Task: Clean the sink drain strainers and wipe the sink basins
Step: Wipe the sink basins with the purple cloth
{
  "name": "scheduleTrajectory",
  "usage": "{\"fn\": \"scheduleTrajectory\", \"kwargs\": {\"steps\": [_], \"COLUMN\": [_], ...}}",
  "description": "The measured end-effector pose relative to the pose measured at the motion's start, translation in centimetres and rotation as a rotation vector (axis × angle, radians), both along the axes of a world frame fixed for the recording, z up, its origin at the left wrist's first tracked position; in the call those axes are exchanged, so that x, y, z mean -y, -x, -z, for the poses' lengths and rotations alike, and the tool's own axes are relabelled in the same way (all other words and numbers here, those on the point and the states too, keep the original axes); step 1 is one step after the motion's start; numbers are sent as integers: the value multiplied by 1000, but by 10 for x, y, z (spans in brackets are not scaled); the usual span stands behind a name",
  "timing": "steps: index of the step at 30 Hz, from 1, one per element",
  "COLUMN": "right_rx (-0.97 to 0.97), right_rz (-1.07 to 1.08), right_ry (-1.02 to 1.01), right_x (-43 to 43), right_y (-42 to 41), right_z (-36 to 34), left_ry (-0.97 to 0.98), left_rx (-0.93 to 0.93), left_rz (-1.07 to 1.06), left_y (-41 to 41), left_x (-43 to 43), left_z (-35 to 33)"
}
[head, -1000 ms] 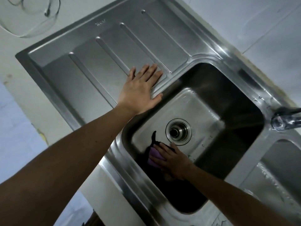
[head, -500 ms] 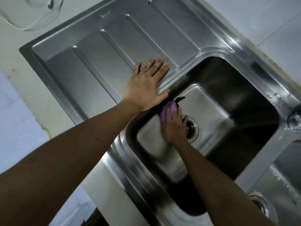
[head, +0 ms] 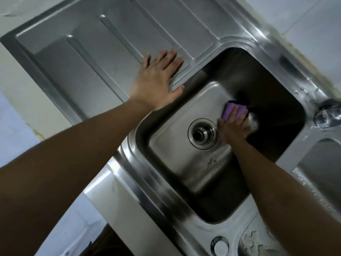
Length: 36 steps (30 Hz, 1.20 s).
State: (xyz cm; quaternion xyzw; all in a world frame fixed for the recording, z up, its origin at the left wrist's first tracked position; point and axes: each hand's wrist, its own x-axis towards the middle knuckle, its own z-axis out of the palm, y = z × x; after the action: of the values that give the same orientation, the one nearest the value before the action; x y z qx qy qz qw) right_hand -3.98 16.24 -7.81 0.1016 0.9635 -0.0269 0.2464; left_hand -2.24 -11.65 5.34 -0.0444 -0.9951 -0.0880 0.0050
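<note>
purple cloth lies under the right hand fingers, beside the drain strainer.

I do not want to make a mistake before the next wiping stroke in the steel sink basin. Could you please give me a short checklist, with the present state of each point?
1. Purple cloth pressed under the right hand on the floor of the steel sink basin: ok.
2. Left hand laid flat on the ribbed steel drainboard, outside the basin: ok.
3. Round metal drain strainer seated and uncovered, beside the cloth: ok.
4. Strainer clean inside: cannot tell, its centre is dark.
5. Far basin wall wiped: cannot tell, it lies in shadow.
6. Chrome tap turned off: cannot tell, it is cut off at the picture's edge.
</note>
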Motion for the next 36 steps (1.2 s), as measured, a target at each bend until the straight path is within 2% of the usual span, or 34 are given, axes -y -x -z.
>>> {"fn": "scheduleTrajectory", "kwargs": {"steps": [3, 8, 11, 14, 17, 19, 24, 29, 33, 36], "right_rx": [179, 498, 591, 596, 385, 253, 77, -66, -65, -8], "right_rz": [116, -53, -165, -334, -772, -935, -746, -423, -342, -255], "right_ry": [-18, -79, -21, 33, 100, 143, 162, 127, 23, 29], "right_x": [-2, 35, 69, 80, 79, 86, 110, 77, 43, 14], "right_y": [-28, -104, -150, -154, -141, -128, -76, -13, 24, 28], "right_z": [-10, -28, -32, -26, -20, -14, 0, 3, -10, -20], "left_ry": [-8, -3, -2, -7, -6, 3, -4, -8, -19, -9], "left_rx": [-3, -5, -2, 0, 0, 2, 3, -3, -18, -17], "left_rz": [7, 12, 18, 21, 23, 21, 8, 10, 6, 7], "left_y": [0, -1, -1, -1, -1, 0, 0, 0, 0, 0], "left_x": [-1, 0, 0, 1, 1, 1, 1, 1, 0, 0], "left_z": [-1, -2, -3, -2, -2, -1, 0, 0, 1, 2]}}
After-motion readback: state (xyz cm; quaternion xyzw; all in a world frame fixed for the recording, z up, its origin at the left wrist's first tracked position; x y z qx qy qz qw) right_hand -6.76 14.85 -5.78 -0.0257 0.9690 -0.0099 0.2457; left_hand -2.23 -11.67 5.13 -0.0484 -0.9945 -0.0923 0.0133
